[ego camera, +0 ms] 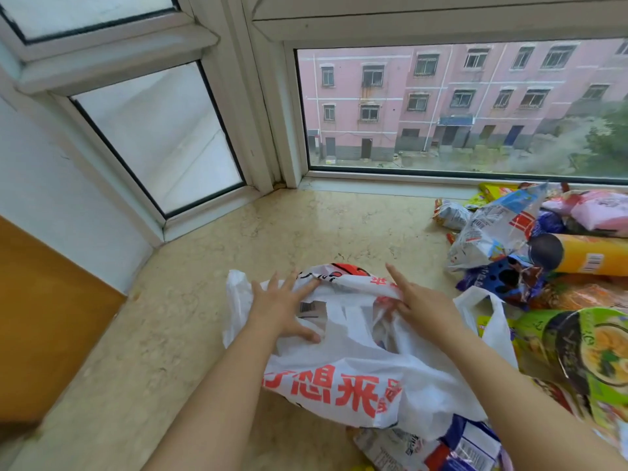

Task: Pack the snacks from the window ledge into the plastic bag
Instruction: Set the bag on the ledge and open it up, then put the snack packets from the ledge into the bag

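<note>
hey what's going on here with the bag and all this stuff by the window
A person is working at a white plastic bag with red lettering, lying on the marble window ledge. The left hand rests spread on the bag, and the right hand pinches the bag's edge, apparently opening it. A pile of snacks, including an orange tube can and a green noodle bowl, waits to the right, still unpacked.

Bag: we see a white plastic bag [356,368] with red lettering, crumpled on the marble window ledge [210,253].
Snacks: our colourful snacks [543,253] lie heaped to the right.
</note>
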Demonstrator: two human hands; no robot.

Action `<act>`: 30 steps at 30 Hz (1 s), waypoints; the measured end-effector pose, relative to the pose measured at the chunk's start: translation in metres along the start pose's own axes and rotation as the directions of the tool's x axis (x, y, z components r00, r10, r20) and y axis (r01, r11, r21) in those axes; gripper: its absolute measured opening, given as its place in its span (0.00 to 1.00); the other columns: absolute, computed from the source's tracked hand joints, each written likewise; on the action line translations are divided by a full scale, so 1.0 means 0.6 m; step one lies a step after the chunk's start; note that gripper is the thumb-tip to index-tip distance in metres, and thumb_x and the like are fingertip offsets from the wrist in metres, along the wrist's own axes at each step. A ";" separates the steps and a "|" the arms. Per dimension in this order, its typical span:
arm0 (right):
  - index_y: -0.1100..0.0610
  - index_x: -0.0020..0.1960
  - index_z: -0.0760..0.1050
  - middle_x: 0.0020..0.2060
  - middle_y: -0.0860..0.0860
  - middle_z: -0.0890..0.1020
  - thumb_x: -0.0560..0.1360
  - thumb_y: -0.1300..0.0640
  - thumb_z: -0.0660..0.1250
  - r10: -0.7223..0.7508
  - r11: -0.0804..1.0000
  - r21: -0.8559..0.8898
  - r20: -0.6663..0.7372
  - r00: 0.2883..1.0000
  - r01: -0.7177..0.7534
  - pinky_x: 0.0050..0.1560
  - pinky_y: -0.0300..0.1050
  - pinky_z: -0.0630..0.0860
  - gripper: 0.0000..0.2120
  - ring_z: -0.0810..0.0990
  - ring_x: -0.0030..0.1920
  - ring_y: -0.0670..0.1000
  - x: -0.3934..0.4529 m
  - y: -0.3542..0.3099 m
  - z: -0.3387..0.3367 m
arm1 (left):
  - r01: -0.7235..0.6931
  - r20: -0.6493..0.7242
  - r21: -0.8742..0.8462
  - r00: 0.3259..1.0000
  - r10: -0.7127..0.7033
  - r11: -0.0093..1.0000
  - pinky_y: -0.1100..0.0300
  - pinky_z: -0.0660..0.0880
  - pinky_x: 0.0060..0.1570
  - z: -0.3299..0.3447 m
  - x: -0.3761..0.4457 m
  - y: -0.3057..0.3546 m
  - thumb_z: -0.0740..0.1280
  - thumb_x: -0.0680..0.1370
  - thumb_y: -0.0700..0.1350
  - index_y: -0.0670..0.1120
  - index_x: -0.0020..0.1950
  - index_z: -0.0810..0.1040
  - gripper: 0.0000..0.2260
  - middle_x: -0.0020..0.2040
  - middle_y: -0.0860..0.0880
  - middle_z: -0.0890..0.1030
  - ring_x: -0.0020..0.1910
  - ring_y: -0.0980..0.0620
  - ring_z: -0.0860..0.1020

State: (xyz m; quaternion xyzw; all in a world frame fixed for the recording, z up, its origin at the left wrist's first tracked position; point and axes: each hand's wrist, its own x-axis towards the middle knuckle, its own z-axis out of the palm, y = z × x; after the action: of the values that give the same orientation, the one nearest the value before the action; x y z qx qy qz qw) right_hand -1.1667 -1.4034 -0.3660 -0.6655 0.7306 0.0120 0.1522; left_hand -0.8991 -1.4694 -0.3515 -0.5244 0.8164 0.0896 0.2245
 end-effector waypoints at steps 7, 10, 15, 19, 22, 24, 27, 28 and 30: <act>0.51 0.78 0.46 0.64 0.54 0.74 0.74 0.45 0.65 -0.085 0.986 0.123 -0.211 0.974 0.112 0.63 0.50 0.66 0.41 0.72 0.62 0.57 -0.043 -0.027 -0.034 | -0.046 -0.331 -0.081 0.944 0.017 0.996 0.35 0.37 0.70 -0.022 -0.048 0.042 0.62 0.72 0.64 0.60 0.78 0.44 0.40 0.79 0.53 0.40 0.77 0.49 0.38; 0.52 0.77 0.52 0.71 0.52 0.67 0.74 0.46 0.65 -0.167 0.972 0.113 -0.270 0.948 0.204 0.70 0.54 0.61 0.38 0.65 0.70 0.55 -0.076 -0.050 -0.067 | -0.090 -0.474 -0.076 0.880 0.043 0.993 0.37 0.38 0.70 -0.031 -0.099 0.050 0.63 0.74 0.60 0.58 0.78 0.50 0.36 0.79 0.53 0.47 0.78 0.51 0.44; 0.53 0.73 0.63 0.73 0.55 0.65 0.72 0.47 0.67 -0.242 0.947 0.112 -0.362 0.900 0.300 0.73 0.58 0.56 0.32 0.64 0.72 0.57 -0.157 -0.095 -0.090 | -0.014 -0.718 -0.121 0.692 -0.078 0.993 0.38 0.39 0.70 -0.035 -0.169 0.020 0.71 0.70 0.60 0.52 0.75 0.63 0.37 0.77 0.50 0.60 0.77 0.49 0.56; 0.51 0.74 0.62 0.74 0.55 0.64 0.73 0.44 0.67 -0.301 0.943 0.028 -0.345 0.889 0.330 0.74 0.58 0.55 0.32 0.62 0.73 0.58 -0.227 -0.125 -0.067 | 0.101 -0.599 -0.434 0.710 -0.370 0.895 0.41 0.43 0.72 -0.026 -0.231 -0.002 0.72 0.70 0.59 0.54 0.77 0.56 0.40 0.79 0.51 0.51 0.77 0.51 0.50; 0.50 0.76 0.58 0.76 0.55 0.60 0.74 0.42 0.65 -0.304 0.949 -0.004 -0.280 0.911 0.315 0.74 0.55 0.50 0.34 0.58 0.75 0.57 -0.273 -0.146 -0.046 | 0.045 -0.399 -0.723 0.787 -0.470 0.690 0.45 0.62 0.69 -0.021 -0.256 -0.009 0.74 0.70 0.54 0.56 0.77 0.53 0.42 0.75 0.50 0.64 0.72 0.48 0.65; 0.51 0.76 0.58 0.76 0.55 0.59 0.75 0.43 0.65 -0.290 0.954 -0.007 -0.264 0.920 0.299 0.74 0.55 0.50 0.34 0.56 0.76 0.56 -0.300 -0.160 -0.032 | -0.014 -0.352 -0.801 0.819 -0.452 0.599 0.45 0.69 0.64 -0.018 -0.267 -0.005 0.74 0.71 0.51 0.57 0.76 0.54 0.40 0.68 0.53 0.74 0.65 0.48 0.73; 0.57 0.70 0.69 0.71 0.58 0.69 0.71 0.50 0.69 -0.295 0.940 0.027 -0.433 0.852 0.340 0.72 0.60 0.60 0.29 0.67 0.71 0.60 -0.358 -0.179 0.001 | -0.052 -0.415 -0.753 0.811 -0.412 0.656 0.44 0.70 0.62 -0.010 -0.282 0.013 0.71 0.72 0.46 0.56 0.74 0.60 0.34 0.55 0.58 0.80 0.58 0.52 0.77; 0.58 0.66 0.73 0.67 0.58 0.73 0.70 0.52 0.69 -0.288 0.934 0.031 -0.523 0.802 0.355 0.69 0.60 0.65 0.26 0.70 0.68 0.60 -0.382 -0.182 0.022 | -0.066 -0.425 -0.748 0.812 -0.400 0.660 0.45 0.69 0.62 -0.006 -0.284 0.020 0.71 0.73 0.45 0.56 0.73 0.61 0.32 0.53 0.58 0.79 0.57 0.53 0.76; 0.58 0.60 0.77 0.62 0.57 0.78 0.69 0.53 0.70 -0.269 0.934 0.019 -0.620 0.738 0.356 0.62 0.55 0.72 0.20 0.75 0.61 0.58 -0.432 -0.188 0.071 | -0.078 -0.440 -0.733 0.812 -0.383 0.676 0.48 0.67 0.62 0.006 -0.285 0.029 0.72 0.71 0.48 0.55 0.74 0.61 0.34 0.60 0.56 0.76 0.62 0.51 0.72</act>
State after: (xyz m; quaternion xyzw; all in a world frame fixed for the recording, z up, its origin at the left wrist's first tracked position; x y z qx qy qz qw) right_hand -1.0300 -1.1557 -0.3241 -0.7349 0.6170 -0.2779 -0.0455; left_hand -0.8544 -1.3211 -0.2774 -0.6411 0.6925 0.2245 -0.2430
